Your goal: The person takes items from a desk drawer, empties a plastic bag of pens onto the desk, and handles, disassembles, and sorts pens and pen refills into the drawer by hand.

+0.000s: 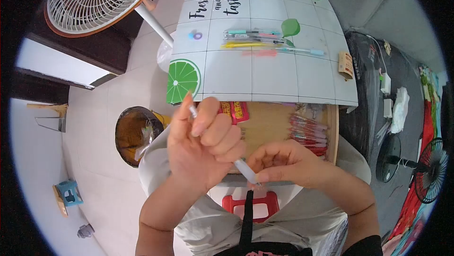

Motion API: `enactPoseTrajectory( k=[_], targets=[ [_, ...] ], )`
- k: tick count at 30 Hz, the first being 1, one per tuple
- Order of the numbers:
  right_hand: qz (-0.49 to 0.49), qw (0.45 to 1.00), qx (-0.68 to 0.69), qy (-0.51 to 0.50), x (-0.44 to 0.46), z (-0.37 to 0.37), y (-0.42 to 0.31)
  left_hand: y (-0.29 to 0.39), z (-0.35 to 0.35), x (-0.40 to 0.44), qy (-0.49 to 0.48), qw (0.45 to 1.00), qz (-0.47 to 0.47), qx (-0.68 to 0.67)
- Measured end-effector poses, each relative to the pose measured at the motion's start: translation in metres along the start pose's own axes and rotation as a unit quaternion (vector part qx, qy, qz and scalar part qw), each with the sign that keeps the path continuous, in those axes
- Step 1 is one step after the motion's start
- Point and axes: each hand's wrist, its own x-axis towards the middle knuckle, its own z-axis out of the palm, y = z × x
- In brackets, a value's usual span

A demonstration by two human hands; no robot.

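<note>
My left hand (203,138) is turned palm up, fingers curled round a slim whitish pen (246,171). One end of the pen shows by the thumb; the thicker end comes out below the little finger. At that thicker end, my right hand (288,164) pinches with thumb and fingertips. Both hands are over an open drawer (265,130). Inside it, a bundle of red and clear pens (308,133) lies on the right and a red packet with yellow print (235,112) at the back left.
Several pens (255,38) lie on the white tiled-pattern tabletop (227,76), with a small brown packet (345,65) at its right edge. A standing fan (94,0) is at the upper left, a lined bin (137,135) below it. Another fan (428,171) stands right; a red stool (250,206) is below.
</note>
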Motion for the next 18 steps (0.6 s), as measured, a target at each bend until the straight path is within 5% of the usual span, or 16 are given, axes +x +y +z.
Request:
enactPoseTrajectory(
  k=[2,4,6,10,15,16,18],
  targets=[
    [0.001,1.0,0.004,0.019,0.001,0.008,0.002,0.001,-0.002,-0.003,0.034,0.998,0.038,-0.021],
    [-0.187,0.981,-0.002,0.047,0.001,0.019,0.01,0.002,0.0,-0.006,0.072,0.994,0.075,-0.037],
    [-0.205,0.977,-0.017,0.055,-0.003,0.028,0.014,0.003,0.007,-0.007,0.101,0.985,0.11,-0.083],
    [-0.285,0.937,-0.185,0.079,-0.007,0.029,0.016,-0.003,0.012,-0.008,0.095,0.986,0.089,-0.105],
    [-0.37,0.908,-0.111,0.16,-0.014,0.022,0.007,-0.022,0.018,0.002,0.174,0.979,0.096,-0.051],
    [-0.388,0.905,-0.082,0.153,-0.017,0.017,0.003,-0.024,0.006,-0.001,0.102,0.993,0.06,-0.025],
    [-0.41,0.889,-0.121,0.164,-0.023,0.006,-0.003,-0.034,0.005,-0.002,0.106,0.994,0.022,-0.017]
  ],
)
